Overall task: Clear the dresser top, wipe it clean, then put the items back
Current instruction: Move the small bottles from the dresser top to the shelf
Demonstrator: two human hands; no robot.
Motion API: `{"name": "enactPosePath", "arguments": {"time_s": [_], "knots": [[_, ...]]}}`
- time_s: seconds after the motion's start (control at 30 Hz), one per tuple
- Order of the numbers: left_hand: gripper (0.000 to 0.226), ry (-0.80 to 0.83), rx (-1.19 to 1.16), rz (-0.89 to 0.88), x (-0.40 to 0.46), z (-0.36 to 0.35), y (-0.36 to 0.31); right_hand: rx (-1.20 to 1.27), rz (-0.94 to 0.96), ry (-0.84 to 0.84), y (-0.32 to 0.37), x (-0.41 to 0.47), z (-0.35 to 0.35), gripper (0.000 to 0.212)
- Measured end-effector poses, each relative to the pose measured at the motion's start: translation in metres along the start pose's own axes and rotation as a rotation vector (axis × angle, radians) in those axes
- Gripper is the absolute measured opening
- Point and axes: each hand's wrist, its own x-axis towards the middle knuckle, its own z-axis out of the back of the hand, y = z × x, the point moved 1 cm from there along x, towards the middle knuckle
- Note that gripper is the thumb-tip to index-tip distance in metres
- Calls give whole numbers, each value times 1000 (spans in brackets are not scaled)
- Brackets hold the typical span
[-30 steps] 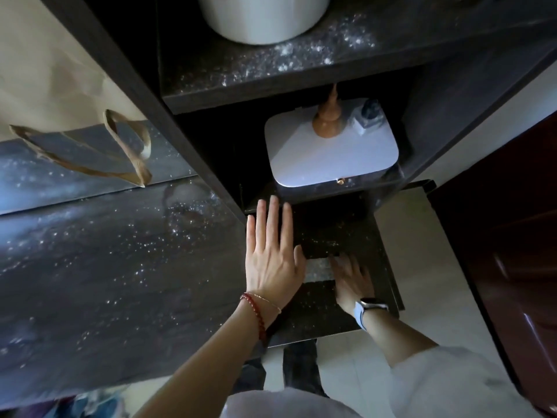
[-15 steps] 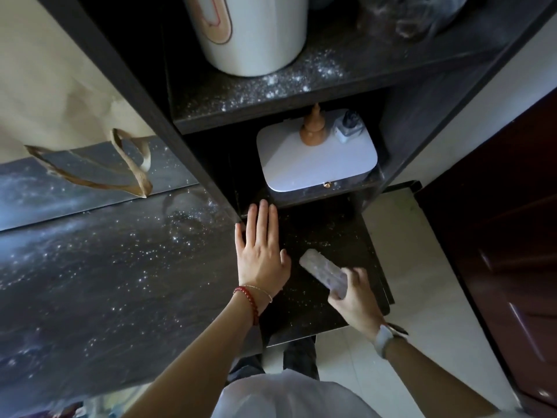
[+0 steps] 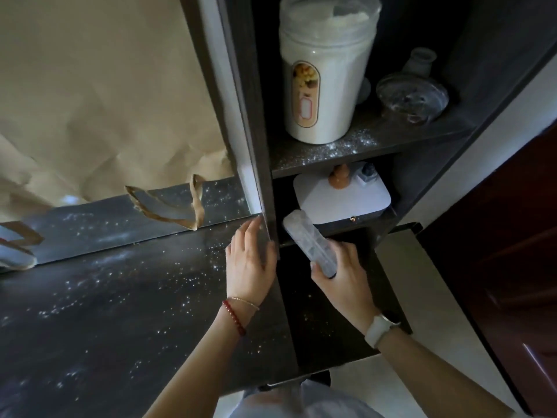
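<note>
At 6 o'clock of the frame, two forearms reach up over the dark dresser top [image 3: 105, 312], whose surface is speckled with pale dust. Left hand [image 3: 248, 263]: fingers straight and relaxed, palm resting flat on the dresser top at its right end, fingertips touching the vertical shelf divider [image 3: 256, 146]; it holds nothing. A red bead bracelet [image 3: 234, 317] and a thin chain sit on its wrist. Right hand [image 3: 343, 276]: fingers curled around the lower end of a translucent elongated case [image 3: 307, 239], which is lifted off the surface and tilted, its free end pointing toward 11 o'clock, just in front of the lower shelf edge. A white watch [image 3: 380, 327] is on that wrist.

At 12 o'clock from the right hand, the lower shelf holds a white flat box [image 3: 346, 200] with a small orange gourd figure [image 3: 339, 178] and a small dark-capped object on top. The upper shelf, also dusty, carries a tall white canister [image 3: 325, 86] and, at its 3 o'clock, a clear glass dish [image 3: 411, 98]. At 9 o'clock of the frame, a brown paper bag [image 3: 105, 101] with handles stands at the back of the dresser top.
</note>
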Motion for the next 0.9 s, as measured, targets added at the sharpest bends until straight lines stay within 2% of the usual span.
{"name": "enactPosePath", "arguments": {"time_s": [0.17,0.3,0.47,0.6,0.7,0.9], "knots": [[59,37,-119,-74,28,13,-10,-129,-41,-52,38,22,-23,41],[64,51,-154,-64,39,13,-12,-200,-68,-59,50,35,-36,45],[66,60,-194,-50,38,13,-10,-269,90,110,37,25,-45,43],[65,56,-200,-56,38,13,-9,-457,180,137,27,18,-37,51],[64,44,-196,-65,37,12,-8,-504,286,202,22,6,-38,48],[64,43,-182,-23,35,12,-12,-631,245,385,17,10,-40,58]]}}
